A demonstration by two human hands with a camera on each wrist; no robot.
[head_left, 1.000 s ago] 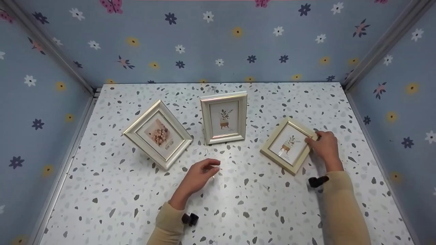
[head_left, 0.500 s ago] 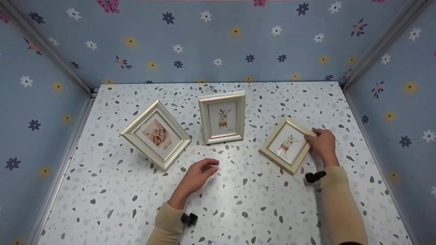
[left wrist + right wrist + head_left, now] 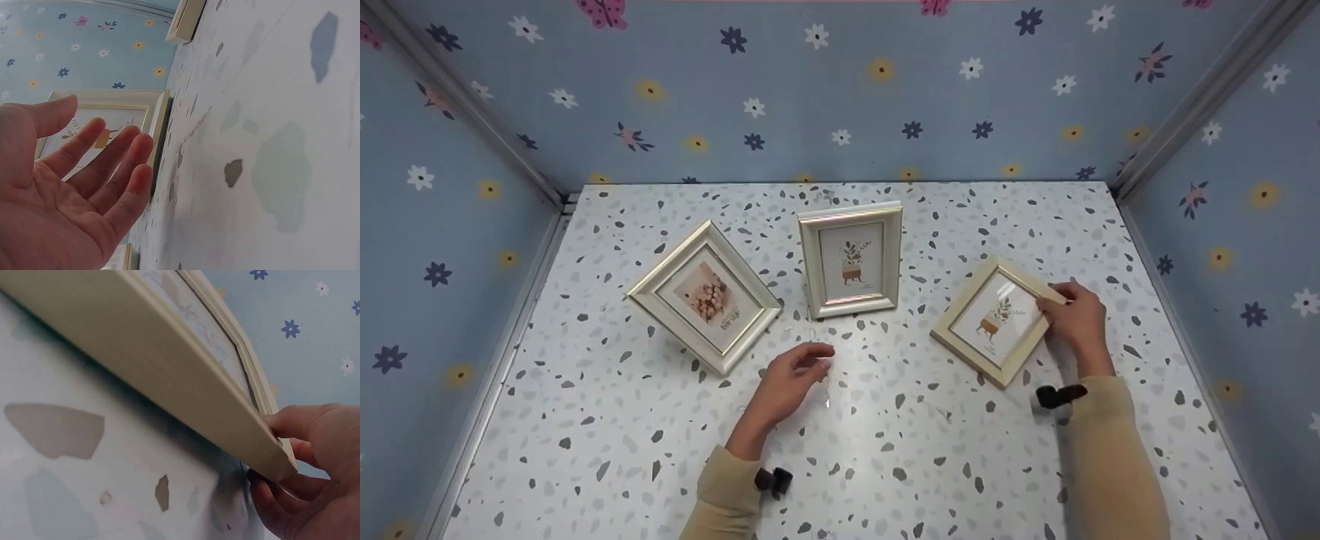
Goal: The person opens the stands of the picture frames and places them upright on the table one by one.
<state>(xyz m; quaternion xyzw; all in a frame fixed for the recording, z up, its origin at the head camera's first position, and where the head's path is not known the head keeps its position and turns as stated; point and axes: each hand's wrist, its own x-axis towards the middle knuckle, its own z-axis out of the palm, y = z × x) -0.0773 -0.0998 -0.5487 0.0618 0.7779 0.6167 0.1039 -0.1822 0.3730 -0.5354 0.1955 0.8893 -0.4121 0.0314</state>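
A cream picture frame (image 3: 1020, 358) with a potted-plant print sits at the right of the table. My right hand (image 3: 1078, 319) pinches its right corner, thumb on the front and fingers beneath; in the right wrist view that corner of the picture frame (image 3: 197, 388) is slightly off the tabletop. My left hand (image 3: 791, 382) hovers over the middle of the table with loosely bent fingers and holds nothing. The left wrist view shows its palm (image 3: 50, 214) bare. Nearest to it stands a white-and-gold picture frame (image 3: 851, 306), upright, with a similar plant print.
Another white-and-gold picture frame (image 3: 660, 315), with a flower photo, stands turned cornerwise at the left. The speckled white table (image 3: 915, 435) is bounded by blue flowered panels (image 3: 840, 90) at the back and both sides.
The right corner of the cream picture frame has risen a little, and the glare on its glass has shifted. My left hand has drawn slightly to the left.
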